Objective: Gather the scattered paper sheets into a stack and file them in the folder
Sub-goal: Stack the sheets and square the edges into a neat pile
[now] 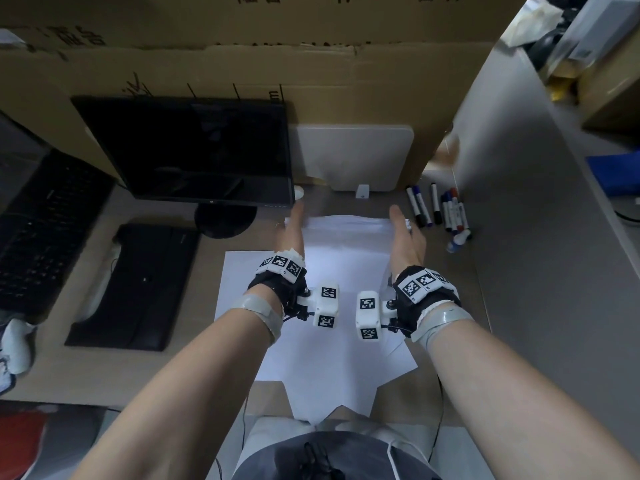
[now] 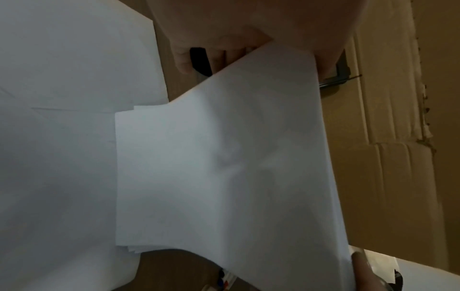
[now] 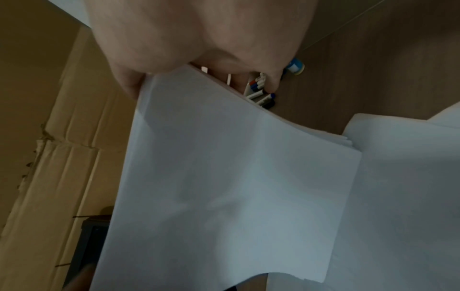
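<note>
A stack of white paper sheets (image 1: 346, 233) stands on its lower edge between my two hands, bowed slightly in the middle. My left hand (image 1: 292, 230) pinches its left edge and my right hand (image 1: 405, 233) pinches its right edge. In the wrist views the stack (image 2: 224, 157) (image 3: 224, 177) has the thumbs on the near face and the fingers (image 3: 271, 82) behind. More loose sheets (image 1: 311, 341) lie overlapped at angles on the desk beneath it, reaching the front edge. A white translucent folder (image 1: 353, 157) leans against the cardboard wall behind.
A black monitor (image 1: 194, 150) stands back left, with a flat black case (image 1: 135, 285) in front of it and a black keyboard (image 1: 45, 230) further left. Several markers (image 1: 440, 213) lie right of the stack. A grey partition (image 1: 519, 237) bounds the desk's right side.
</note>
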Tool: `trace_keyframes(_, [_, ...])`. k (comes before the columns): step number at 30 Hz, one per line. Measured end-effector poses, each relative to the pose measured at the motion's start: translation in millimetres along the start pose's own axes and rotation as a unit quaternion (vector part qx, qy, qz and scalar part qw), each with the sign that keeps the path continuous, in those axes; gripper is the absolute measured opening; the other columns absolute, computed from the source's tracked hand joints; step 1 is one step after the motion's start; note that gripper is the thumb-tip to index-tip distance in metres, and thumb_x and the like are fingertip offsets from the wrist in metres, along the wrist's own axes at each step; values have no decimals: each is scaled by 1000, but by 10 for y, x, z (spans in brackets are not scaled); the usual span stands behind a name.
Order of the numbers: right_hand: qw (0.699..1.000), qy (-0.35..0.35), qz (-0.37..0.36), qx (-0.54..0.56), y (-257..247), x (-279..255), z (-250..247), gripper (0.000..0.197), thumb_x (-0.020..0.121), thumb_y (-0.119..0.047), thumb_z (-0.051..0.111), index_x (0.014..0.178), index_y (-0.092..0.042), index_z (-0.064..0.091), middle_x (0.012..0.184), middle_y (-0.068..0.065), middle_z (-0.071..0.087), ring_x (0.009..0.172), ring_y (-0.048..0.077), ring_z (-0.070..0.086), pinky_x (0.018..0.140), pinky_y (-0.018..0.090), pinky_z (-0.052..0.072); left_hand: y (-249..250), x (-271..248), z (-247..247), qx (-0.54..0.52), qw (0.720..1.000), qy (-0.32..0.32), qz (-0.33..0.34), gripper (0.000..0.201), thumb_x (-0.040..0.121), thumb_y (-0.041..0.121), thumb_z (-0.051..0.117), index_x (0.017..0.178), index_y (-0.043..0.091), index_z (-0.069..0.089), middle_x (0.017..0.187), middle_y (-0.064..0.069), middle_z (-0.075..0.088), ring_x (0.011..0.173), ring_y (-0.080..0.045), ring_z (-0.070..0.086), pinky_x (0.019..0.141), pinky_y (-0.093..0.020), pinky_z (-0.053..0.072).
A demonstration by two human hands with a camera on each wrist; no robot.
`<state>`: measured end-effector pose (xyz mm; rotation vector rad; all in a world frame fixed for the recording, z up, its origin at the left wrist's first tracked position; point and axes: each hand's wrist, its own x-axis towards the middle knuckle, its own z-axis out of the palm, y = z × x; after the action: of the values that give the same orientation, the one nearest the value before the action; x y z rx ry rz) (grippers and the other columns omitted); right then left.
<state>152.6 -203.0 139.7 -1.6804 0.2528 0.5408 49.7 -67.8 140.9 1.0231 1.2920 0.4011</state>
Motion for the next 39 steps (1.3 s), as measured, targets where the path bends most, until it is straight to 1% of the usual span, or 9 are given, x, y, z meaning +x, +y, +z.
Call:
trace_keyframes(3, [999,-30,-8,-25,47,-9,-30,77,83,-58,65,143,-17,39,139,3,47,127,23,46,102,35,33,-65,-33,-15,60,994,-66,60,108,63,71,71,142,5,38,132,-6,52,123,-21,51,110,-42,37])
trace_keyframes(7, [997,-71,-4,-36,100,77,-6,68,71,-38,82,125,-19,44,103,-4,57,93,14,57,82,30,45,-172,157,-63,136,971,-151,126,43,55,15,77,95,1,67,89,-11,72,84,-25,70,87,-45,56])
trace_keyframes(15, [998,-3,27,49,52,264,130,38,83,-33,66,116,-21,52,114,-1,51,103,18,48,90,33,38,42,324,-97,127,966,-202,100,49,51,-1,46,98,5,54,73,-7,44,67,-19,39,60,-28,32])
trace_keyframes(18, [998,31,8,56,-27,377,168,27,85,-30,62,109,-19,55,106,0,55,101,21,50,89,33,41,53,476,-85,240,945,-183,124,48,69,-15,48,111,8,54,89,-9,57,75,-20,54,62,-29,45])
trace_keyframes(25, [989,53,32,131,-153,551,279,27,87,-28,57,107,-10,62,93,2,56,85,18,57,77,35,54,29,936,1,250,948,-165,110,44,79,-14,57,121,2,56,110,-29,58,114,-40,55,54,-14,45])
trace_keyframes(30, [992,26,15,126,-146,562,309,28,83,-45,61,101,-23,61,111,3,59,92,20,62,88,40,51,101,1093,95,297,935,-68,179,28,78,28,77,90,4,67,77,-3,60,78,-22,61,69,-27,43])
trace_keyframes(33, [999,5,-12,42,-190,545,303,79,67,-67,71,129,-24,49,125,-4,56,111,20,60,100,41,44,198,1082,245,244,943,-99,204,31,76,31,75,92,5,65,78,-4,65,79,-26,63,77,-38,53])
trace_keyframes(36, [997,11,-40,-72,-221,555,261,101,63,-46,87,145,-18,33,139,1,49,125,21,50,106,36,40,282,959,358,185,952,-120,212,26,80,31,71,97,13,64,93,-6,71,84,-25,67,77,-35,54])
trace_keyframes(39, [996,0,-12,-87,-158,581,125,62,71,-15,85,125,-14,54,115,1,64,108,23,60,88,31,47,304,842,338,121,960,-134,215,23,80,28,70,99,16,65,98,-10,72,89,-29,69,81,-43,57])
